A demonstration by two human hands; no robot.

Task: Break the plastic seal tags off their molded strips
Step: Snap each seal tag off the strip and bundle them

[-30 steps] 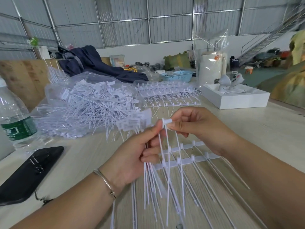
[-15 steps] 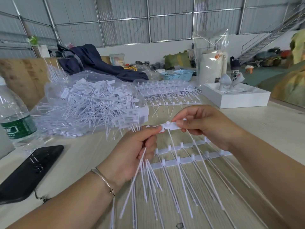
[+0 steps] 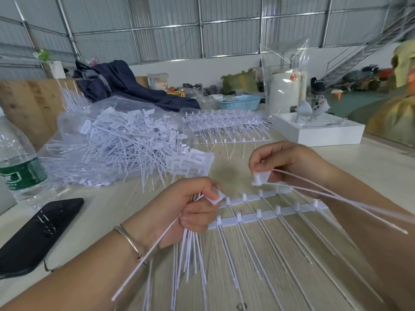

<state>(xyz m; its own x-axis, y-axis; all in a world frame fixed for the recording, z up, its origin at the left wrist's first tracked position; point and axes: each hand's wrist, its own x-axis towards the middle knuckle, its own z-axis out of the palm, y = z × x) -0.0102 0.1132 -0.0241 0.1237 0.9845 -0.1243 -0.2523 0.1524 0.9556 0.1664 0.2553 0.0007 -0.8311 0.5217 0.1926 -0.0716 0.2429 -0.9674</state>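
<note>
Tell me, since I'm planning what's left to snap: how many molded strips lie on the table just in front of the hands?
2. The far strip runs between the left hand and right hand; the near strip lies parallel, closer to the camera. More strips sit stacked further back.

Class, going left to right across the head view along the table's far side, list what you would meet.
Water bottle → bagged pile of loose seal tags → stack of molded strips → white tray.
</note>
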